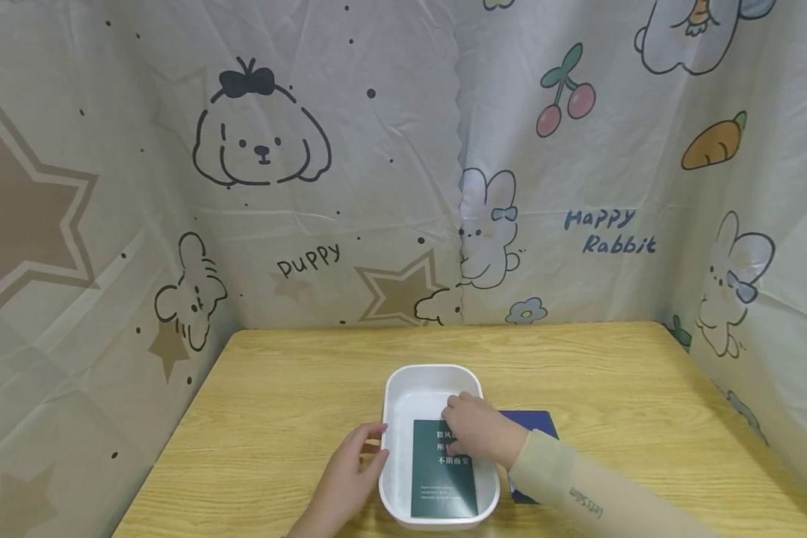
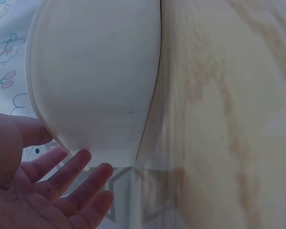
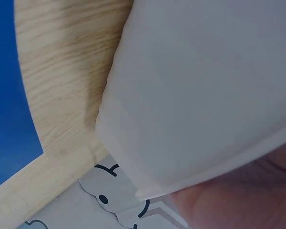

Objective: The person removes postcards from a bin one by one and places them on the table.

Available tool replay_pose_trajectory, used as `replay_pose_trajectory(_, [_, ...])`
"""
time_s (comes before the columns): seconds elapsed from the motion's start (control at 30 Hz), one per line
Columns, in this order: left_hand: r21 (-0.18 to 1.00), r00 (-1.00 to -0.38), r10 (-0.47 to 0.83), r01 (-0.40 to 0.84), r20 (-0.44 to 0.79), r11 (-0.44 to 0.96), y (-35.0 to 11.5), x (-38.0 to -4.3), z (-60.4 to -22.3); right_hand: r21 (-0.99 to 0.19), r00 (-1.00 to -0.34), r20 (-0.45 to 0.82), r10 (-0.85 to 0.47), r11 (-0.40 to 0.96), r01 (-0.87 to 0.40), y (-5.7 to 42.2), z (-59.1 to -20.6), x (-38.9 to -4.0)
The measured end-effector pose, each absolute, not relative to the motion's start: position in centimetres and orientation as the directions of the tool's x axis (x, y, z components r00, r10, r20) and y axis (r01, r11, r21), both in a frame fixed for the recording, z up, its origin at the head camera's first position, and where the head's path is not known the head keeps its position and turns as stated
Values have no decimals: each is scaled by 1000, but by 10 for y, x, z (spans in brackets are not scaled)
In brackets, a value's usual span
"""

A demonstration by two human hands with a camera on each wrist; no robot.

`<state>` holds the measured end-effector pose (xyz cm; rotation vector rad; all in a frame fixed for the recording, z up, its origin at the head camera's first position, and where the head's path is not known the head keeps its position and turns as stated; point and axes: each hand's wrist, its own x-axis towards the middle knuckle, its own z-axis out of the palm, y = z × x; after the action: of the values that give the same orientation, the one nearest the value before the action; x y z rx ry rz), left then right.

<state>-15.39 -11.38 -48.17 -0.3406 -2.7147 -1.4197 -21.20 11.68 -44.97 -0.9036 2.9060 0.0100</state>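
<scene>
The white tray (image 1: 394, 486) is set on the wood-grain counter (image 1: 269, 418), between the two hands. Its left rim is touched by the fingertips of the left hand (image 1: 350, 469), whose fingers are spread and loosely bent, with nothing gripped. The right hand (image 1: 483, 430) is reached over the right rim, fingers bent, at the upper right of a green booklet (image 1: 440, 478) inside the tray; whether the booklet is gripped cannot be told. A blue flat item (image 1: 527, 422) is partly covered by the right forearm.
</scene>
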Motion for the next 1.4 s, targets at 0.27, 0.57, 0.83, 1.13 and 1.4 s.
replay_pose_trajectory(0.27, [803,-975,165,219,152,555,-113,-154,-483,-38,-826,-103,-555,832,-554,117,-452,-213])
replay_pose_trajectory(0.57, [804,-976,158,216,153,555,-112,-154,-483,-58,-832,-89,-547,837,-544,117,-453,-213])
replay_pose_trajectory(0.83, [807,-973,161,228,166,545,-113,-154,-483,-110,-839,-119,-531,847,-520,116,-453,-216])
replay_pose_trajectory(1.13, [805,-970,160,240,181,543,-113,-153,-483,-209,-838,-129,-531,840,-500,117,-449,-218])
replay_pose_trajectory(1.4, [801,-967,167,252,191,542,-113,-152,-481,-196,-840,-110,-531,840,-505,118,-448,-217])
